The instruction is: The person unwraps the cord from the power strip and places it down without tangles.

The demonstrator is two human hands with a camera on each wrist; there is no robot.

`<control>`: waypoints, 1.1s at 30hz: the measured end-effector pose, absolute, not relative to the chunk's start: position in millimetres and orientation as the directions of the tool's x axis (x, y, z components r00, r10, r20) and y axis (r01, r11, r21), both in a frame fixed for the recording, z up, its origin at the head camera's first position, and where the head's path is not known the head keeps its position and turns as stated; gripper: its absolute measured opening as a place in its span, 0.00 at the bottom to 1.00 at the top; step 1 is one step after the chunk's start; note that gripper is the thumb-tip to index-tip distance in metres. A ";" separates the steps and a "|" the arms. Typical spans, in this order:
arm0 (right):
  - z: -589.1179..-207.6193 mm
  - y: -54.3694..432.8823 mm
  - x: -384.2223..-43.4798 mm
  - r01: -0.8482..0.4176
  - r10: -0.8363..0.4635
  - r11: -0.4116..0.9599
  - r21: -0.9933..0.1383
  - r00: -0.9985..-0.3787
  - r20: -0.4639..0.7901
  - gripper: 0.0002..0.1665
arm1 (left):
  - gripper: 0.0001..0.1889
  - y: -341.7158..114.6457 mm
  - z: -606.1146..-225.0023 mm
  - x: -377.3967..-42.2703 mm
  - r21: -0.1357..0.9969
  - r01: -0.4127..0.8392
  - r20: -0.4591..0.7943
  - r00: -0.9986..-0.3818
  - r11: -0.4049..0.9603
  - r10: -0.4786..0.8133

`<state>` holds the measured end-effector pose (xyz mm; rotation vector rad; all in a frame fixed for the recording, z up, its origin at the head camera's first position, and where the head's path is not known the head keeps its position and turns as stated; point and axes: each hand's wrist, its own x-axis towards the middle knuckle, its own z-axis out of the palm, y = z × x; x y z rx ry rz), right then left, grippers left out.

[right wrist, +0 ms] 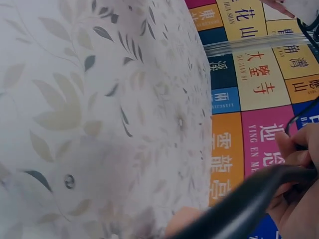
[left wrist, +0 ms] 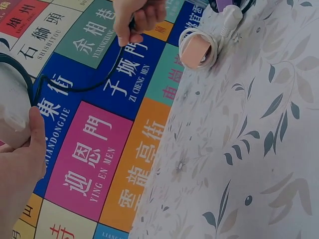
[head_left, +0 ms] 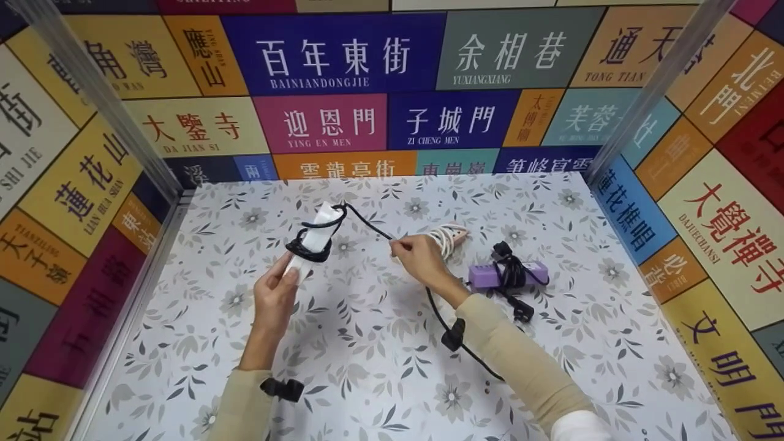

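a white power strip (head_left: 318, 236) is held above the patterned table (head_left: 355, 373), its lower end gripped between the thumb and fingers of the left hand (head_left: 275, 297), apparently to leave the wrapped part unobstructed. its black cord (head_left: 370, 223) is pinched by the closed fingertips of the right hand (head_left: 422, 260), presumably for control of the span. beside that hand, a purple power strip (head_left: 484, 276) is set apart.

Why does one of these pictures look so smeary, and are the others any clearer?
Right wrist view: the black cord looms large and blurred, probably too near the lens; the edge of the tabletop looks curved. Left wrist view: rather dim and greyish, though the pink wall sign reads clearly. Head view: evenly lit, the white power strip distinct.
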<state>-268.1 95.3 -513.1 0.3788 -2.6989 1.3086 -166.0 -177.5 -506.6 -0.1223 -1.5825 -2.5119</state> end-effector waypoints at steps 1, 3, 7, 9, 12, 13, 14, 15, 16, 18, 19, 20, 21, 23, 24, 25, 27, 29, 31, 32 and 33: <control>-510.4 95.7 -269.8 -0.262 -0.175 0.614 -0.744 -0.965 0.196 0.19 | 0.31 -177.6 -507.4 -165.5 0.892 0.186 0.161 -0.982 -0.412 -0.094; -506.1 96.6 -273.2 -0.245 -0.187 0.637 -0.730 -0.969 0.163 0.19 | 0.32 -177.7 -509.2 -164.2 0.907 0.182 0.163 -0.983 -0.380 -0.083; -498.8 97.7 -279.0 -0.228 -0.187 0.654 -0.721 -0.973 0.138 0.21 | 0.31 -176.2 -512.3 -163.1 0.916 0.175 0.172 -0.984 -0.362 -0.039; -494.3 97.3 -280.7 -0.232 -0.187 0.650 -0.724 -0.972 0.144 0.21 | 0.31 -175.3 -513.3 -163.0 0.909 0.179 0.188 -0.982 -0.377 -0.013; -485.6 96.7 -281.8 -0.251 -0.196 0.640 -0.726 -0.967 0.161 0.21 | 0.30 -173.7 -514.2 -163.9 0.892 0.187 0.210 -0.978 -0.411 0.012; -482.5 96.7 -282.3 -0.259 -0.201 0.631 -0.731 -0.965 0.168 0.21 | 0.29 -173.3 -514.5 -164.5 0.889 0.190 0.217 -0.976 -0.416 0.018; -479.0 96.6 -282.6 -0.265 -0.203 0.625 -0.734 -0.963 0.175 0.21 | 0.29 -172.8 -514.7 -165.1 0.885 0.195 0.225 -0.974 -0.422 0.022; -475.2 96.8 -283.0 -0.269 -0.204 0.619 -0.738 -0.962 0.179 0.21 | 0.28 -172.3 -515.1 -165.8 0.885 0.200 0.230 -0.973 -0.420 0.023; -471.6 97.1 -283.4 -0.271 -0.209 0.609 -0.745 -0.961 0.179 0.21 | 0.28 -172.0 -515.3 -166.2 0.889 0.203 0.235 -0.972 -0.409 0.028; -463.8 97.9 -284.8 -0.273 -0.213 0.587 -0.762 -0.960 0.180 0.21 | 0.29 -171.4 -516.3 -166.6 0.900 0.208 0.241 -0.970 -0.383 0.041; -460.1 98.7 -285.6 -0.272 -0.213 0.580 -0.768 -0.960 0.180 0.21 | 0.29 -170.5 -516.9 -166.6 0.905 0.208 0.241 -0.970 -0.372 0.044; -456.2 99.5 -286.4 -0.273 -0.212 0.576 -0.771 -0.960 0.182 0.21 | 0.29 -169.7 -517.5 -166.5 0.911 0.205 0.238 -0.970 -0.357 0.050; -452.4 100.3 -287.2 -0.275 -0.209 0.569 -0.776 -0.960 0.187 0.21 | 0.29 -168.9 -518.3 -166.4 0.920 0.202 0.233 -0.971 -0.337 0.054; -444.6 100.3 -289.0 -0.281 -0.201 0.553 -0.784 -0.958 0.202 0.21 | 0.29 -168.3 -519.4 -166.1 0.934 0.194 0.219 -0.974 -0.300 0.052; -440.7 100.3 -289.5 -0.286 -0.197 0.544 -0.789 -0.958 0.211 0.20 | 0.29 -168.1 -519.7 -166.1 0.944 0.190 0.210 -0.977 -0.271 0.047; -436.9 100.6 -289.6 -0.288 -0.192 0.532 -0.797 -0.957 0.217 0.20 | 0.28 -168.0 -520.2 -166.1 0.952 0.185 0.199 -0.979 -0.243 0.036; -429.9 101.5 -288.7 -0.296 -0.188 0.487 -0.822 -0.954 0.232 0.20 | 0.28 -167.9 -520.5 -165.8 0.964 0.171 0.177 -0.984 -0.202 0.011; -423.5 102.8 -286.8 -0.307 -0.193 0.421 -0.854 -0.950 0.246 0.20 | 0.28 -168.2 -520.2 -166.0 0.969 0.158 0.157 -0.987 -0.187 -0.020; -417.6 105.0 -284.0 -0.322 -0.206 0.352 -0.879 -0.943 0.263 0.19 | 0.28 -168.9 -519.6 -166.1 0.968 0.148 0.142 -0.989 -0.201 -0.045; -415.2 106.4 -282.6 -0.332 -0.215 0.318 -0.888 -0.938 0.273 0.18 | 0.28 -169.1 -518.8 -165.8 0.965 0.147 0.137 -0.989 -0.216 -0.060; -412.4 108.0 -281.0 -0.342 -0.227 0.287 -0.895 -0.932 0.283 0.18 | 0.28 -169.7 -518.3 -165.9 0.965 0.147 0.134 -0.988 -0.217 -0.076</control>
